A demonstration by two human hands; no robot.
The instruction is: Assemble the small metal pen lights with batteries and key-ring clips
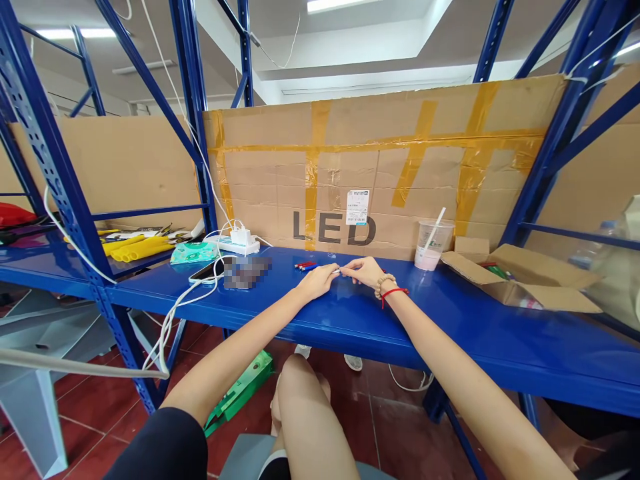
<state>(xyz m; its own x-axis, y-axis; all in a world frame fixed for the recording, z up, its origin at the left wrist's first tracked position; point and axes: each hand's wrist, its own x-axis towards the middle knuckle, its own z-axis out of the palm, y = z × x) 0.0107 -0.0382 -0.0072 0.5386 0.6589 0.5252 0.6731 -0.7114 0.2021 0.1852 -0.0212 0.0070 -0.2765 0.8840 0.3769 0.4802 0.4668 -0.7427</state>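
My left hand [319,281] rests on the blue shelf top [270,293], its fingers closed around a slim, pen-like thing [337,271] of which only a small pale and blue part shows. From the other side, my right hand [364,272] pinches at the end of that same thing, fingertips close to the left ones. The exact kind is too small to make out. Just behind my left hand lie a few red and blue pens [306,265]. On my right wrist are a beaded bracelet and a red cord [395,291].
To the right stand a plastic cup [433,245] with a straw and an open cardboard box [525,275] with small items. At left are a phone [206,272], a blurred patch, a wipes pack [194,253], white cables [175,303] and a power strip [240,243]. A cardboard panel [280,180] closes the back.
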